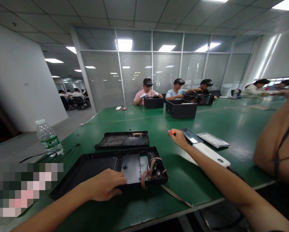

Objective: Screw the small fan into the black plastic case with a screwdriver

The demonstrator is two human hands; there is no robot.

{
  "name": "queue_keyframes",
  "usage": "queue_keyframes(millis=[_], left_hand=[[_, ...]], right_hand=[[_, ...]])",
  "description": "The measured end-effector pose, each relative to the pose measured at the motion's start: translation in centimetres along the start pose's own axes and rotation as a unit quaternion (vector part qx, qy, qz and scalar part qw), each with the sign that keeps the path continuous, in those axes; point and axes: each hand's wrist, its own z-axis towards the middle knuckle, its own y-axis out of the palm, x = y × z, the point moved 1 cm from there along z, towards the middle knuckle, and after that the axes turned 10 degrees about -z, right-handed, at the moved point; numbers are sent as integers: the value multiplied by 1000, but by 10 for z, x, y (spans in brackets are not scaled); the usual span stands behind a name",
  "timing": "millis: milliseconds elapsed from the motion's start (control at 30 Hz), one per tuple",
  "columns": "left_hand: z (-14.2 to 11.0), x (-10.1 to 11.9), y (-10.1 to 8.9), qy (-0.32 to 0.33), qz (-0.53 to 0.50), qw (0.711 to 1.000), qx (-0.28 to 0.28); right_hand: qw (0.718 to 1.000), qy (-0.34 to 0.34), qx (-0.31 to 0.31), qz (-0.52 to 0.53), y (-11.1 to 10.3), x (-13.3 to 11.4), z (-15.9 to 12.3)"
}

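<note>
An open black plastic case (91,167) lies in front of me, with a grey metal plate (132,169) inside it. Bundled multicoloured wires (152,170) loop over its right end, and a loose striped wire trails onto the table. My left hand (108,185) grips the case's near rim, fingers over the edge and thumb in front. Farther right, my right hand (178,138) is closed round a small screwdriver (173,131) with an orange handle, its thin shaft pointing up and away. Behind the case lies a separate black cover (123,140), inner side up.
A water bottle (49,138) and dark cable (69,151) stand at left. At right lie a dark phone (191,136), a flat silvery packet (213,140) and a white device (210,154). Co-workers sit across the green table (183,190) behind black boxes (181,109); another person's arm (272,138) is close at right.
</note>
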Motion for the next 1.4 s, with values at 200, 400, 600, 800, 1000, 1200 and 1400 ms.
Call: queue_keyframes(millis=[200,400,600,800,1000,1200,1400], left_hand=[[30,-48,-21,-59,-36,997,30],[77,-121,-27,-163,14,984,67],[85,-128,-3,-123,66,983,120],[84,-130,-2,-52,143,970,190],[98,-130,-6,24,184,970,155],[97,-121,-6,60,171,965,188],[111,-100,-23,52,42,975,212]], right_hand=[[965,-242,-92,39,12,-96,-1],[922,-350,-152,-72,19,-137,-4],[926,-324,-179,-78,19,-133,-1],[931,-306,-185,-69,18,-133,1],[931,-303,-197,-55,20,-132,2],[936,-296,-185,-50,20,-131,1],[934,-310,-172,-50,23,-131,2]])
